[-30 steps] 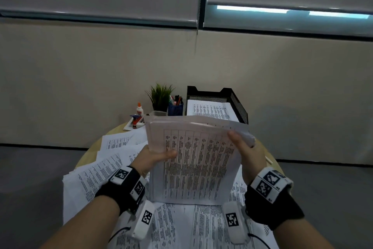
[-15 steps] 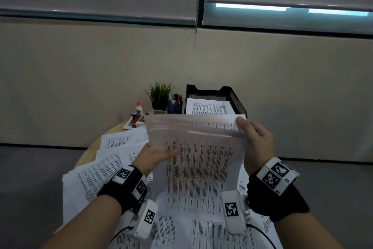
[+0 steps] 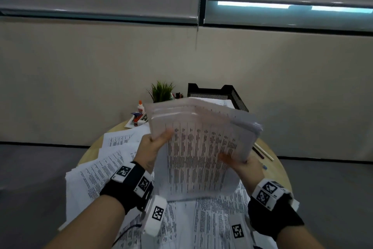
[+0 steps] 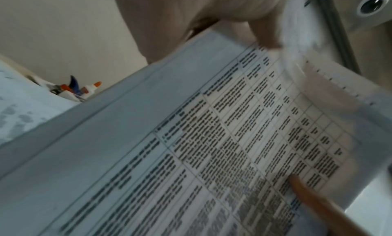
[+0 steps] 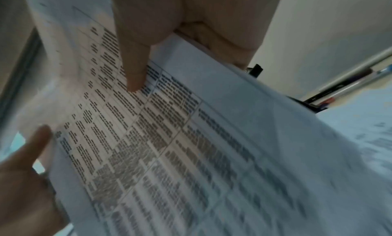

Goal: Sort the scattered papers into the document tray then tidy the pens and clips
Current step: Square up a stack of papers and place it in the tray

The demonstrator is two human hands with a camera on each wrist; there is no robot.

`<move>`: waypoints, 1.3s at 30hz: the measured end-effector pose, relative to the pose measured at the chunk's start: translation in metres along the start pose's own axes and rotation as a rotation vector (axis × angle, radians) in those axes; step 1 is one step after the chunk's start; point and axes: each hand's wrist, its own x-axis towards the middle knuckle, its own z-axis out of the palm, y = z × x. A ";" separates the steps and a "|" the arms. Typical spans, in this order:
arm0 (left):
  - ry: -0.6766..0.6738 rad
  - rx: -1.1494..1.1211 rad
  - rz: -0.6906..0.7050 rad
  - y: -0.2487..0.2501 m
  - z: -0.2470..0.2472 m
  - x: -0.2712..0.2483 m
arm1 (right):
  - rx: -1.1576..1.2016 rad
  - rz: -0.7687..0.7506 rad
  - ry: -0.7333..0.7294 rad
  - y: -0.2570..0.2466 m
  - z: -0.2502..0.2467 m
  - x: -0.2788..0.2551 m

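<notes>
Both hands [image 3: 155,147] lower on stack [image 3: 201,147].

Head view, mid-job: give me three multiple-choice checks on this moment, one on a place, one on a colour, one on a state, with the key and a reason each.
1. Where does the document tray stand?
A. at the table's far edge, right of the potted plant
B. on the floor
C. at the near edge by the wrists

2. What colour is the tray?
A. white
B. black
C. red

3. How is the paper stack held?
A. flat on the table, untouched
B. in the left hand alone
C. raised off the table in both hands

Key:
1 A: the tray shows behind the stack, beside the plant.
2 B: its mesh walls are black.
3 C: the left hand grips the stack's left edge, and the right hand holds its lower right corner, thumb on the page.
</notes>
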 end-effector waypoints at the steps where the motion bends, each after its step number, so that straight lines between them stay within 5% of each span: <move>1: 0.012 -0.053 -0.033 -0.002 -0.002 -0.001 | 0.000 0.013 -0.016 0.003 -0.001 -0.001; 6: 0.063 -0.269 -0.107 -0.001 0.012 -0.012 | -0.023 0.069 -0.045 0.012 -0.004 0.004; 12: 0.249 -0.021 -0.069 -0.014 0.003 0.000 | 0.034 0.036 -0.020 0.015 -0.001 0.010; 17: 0.136 -0.199 -0.123 0.006 0.017 -0.007 | 0.099 -0.015 0.019 0.014 0.001 0.012; 25: 0.197 -0.048 0.103 0.018 0.020 0.006 | 0.090 -0.025 0.069 0.006 0.001 0.020; 31: 0.249 0.167 0.426 0.022 0.026 0.000 | 0.075 -0.012 0.027 0.016 0.000 0.011; 39: 0.281 0.355 0.453 0.031 0.030 0.012 | 0.118 -0.001 0.041 0.013 -0.002 0.014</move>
